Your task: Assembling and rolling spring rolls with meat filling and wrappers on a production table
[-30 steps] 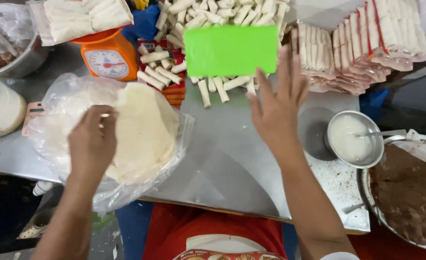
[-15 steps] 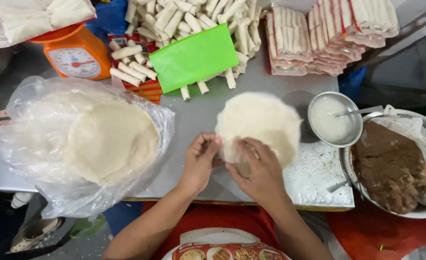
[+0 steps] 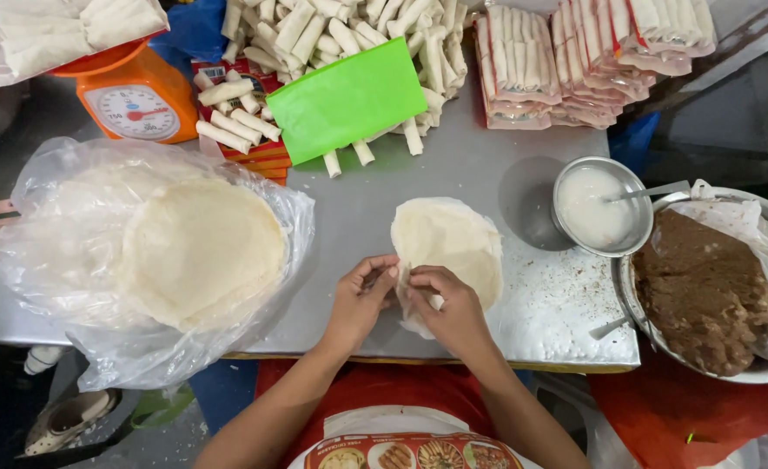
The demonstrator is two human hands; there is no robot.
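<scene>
A thin round pale wrapper sheet (image 3: 451, 243) lies on the metal table (image 3: 358, 217) in front of me. My left hand (image 3: 360, 300) and my right hand (image 3: 449, 308) meet at its near edge, fingertips pinching and peeling the wrapper's rim. A stack of the same round wrappers (image 3: 200, 249) rests in a clear plastic bag (image 3: 71, 260) to the left.
A small metal bowl of white paste with a spoon (image 3: 599, 207) stands right of the wrapper. A large bowl of brown filling (image 3: 705, 291) sits at the far right. Rolled spring rolls (image 3: 340, 35), a green card (image 3: 349, 100), packed rolls (image 3: 575, 61) and an orange scale (image 3: 136, 95) line the back.
A wrapper went from the bagged stack to the table in front of me. Both hands, earlier apart, now pinch at its near edge, and the view has shifted right.
</scene>
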